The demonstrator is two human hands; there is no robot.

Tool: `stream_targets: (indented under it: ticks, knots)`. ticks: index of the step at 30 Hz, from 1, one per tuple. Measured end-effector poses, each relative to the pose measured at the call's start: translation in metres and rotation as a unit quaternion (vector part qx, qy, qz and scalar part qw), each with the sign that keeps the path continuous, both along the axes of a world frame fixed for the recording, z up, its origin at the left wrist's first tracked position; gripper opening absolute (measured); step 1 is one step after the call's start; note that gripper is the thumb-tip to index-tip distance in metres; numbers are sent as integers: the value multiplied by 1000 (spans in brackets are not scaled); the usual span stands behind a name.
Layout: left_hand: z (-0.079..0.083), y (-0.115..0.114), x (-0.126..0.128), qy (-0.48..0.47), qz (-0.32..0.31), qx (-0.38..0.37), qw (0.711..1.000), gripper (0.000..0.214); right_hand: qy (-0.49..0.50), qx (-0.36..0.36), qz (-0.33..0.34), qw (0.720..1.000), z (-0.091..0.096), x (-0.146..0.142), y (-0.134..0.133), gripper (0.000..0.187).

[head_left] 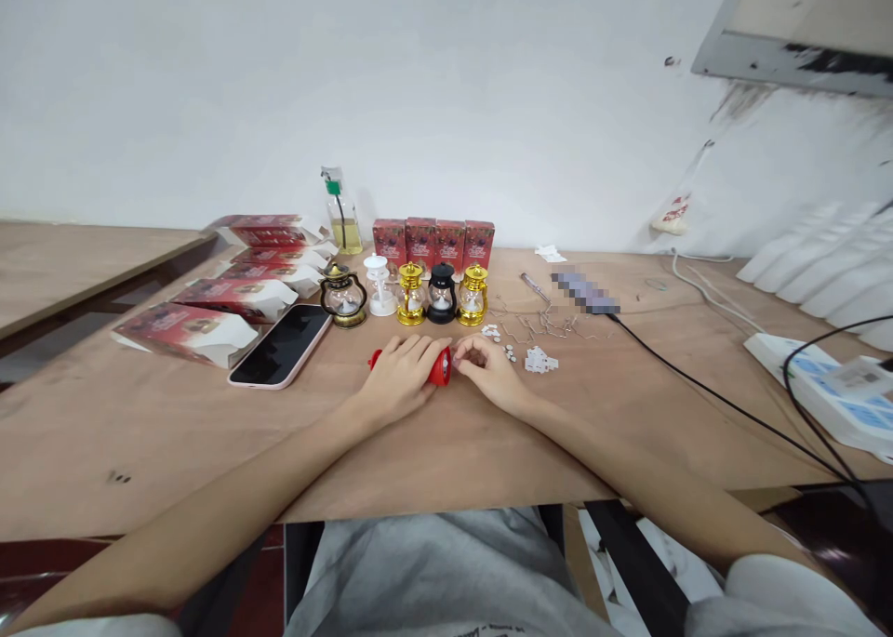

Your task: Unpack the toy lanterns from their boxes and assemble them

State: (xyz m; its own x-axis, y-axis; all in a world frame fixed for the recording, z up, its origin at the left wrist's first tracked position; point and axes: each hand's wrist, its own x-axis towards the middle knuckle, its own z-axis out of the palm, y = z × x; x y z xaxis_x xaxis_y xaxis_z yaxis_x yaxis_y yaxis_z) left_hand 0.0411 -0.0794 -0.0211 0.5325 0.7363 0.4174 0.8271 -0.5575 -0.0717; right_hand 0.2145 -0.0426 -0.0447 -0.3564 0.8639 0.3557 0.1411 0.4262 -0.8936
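My left hand (406, 377) holds a red lantern (442, 367); my right hand (489, 369) pinches beside it, on what I cannot tell. Print on red boxes (419, 246) is unreadable.

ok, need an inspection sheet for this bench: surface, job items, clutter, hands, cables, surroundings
Surface: wooden table, small dark marks near front left.
Job items: red lantern on its side; five upright lanterns behind, bronze-black, white, gold, black, gold.
Clutter: phone, open-flapped red boxes at left, upright red boxes, bottle, thin wires, small white pieces.
Left hand: on red lantern.
Right hand: fingers bunched by the lantern's right end; anything pinched is too small to tell.
Cables: black cable from a pixelated item; white cable reaching power strip.
Surroundings: scuffed pale wall, hanging bag.
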Motion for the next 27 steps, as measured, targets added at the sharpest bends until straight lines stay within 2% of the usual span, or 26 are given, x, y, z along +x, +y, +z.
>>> stream_targets:
  ticks: [5,9,17,27]
  knots:
    - [-2,1,-1,-1,1,3,1000,45,-63,21,5,998,7,1,-7,13]
    - [-2,1,-1,-3,5,-6,1000,46,-75,41,30,996,8,1,-8,18]
    - [-1,1,0,0,9,-4,1000,45,-71,36,71,994,3,1,-6,16]
    - [-1,1,0,4,7,5,1000,40,-136,59,45,988,5,-2,-13,12]
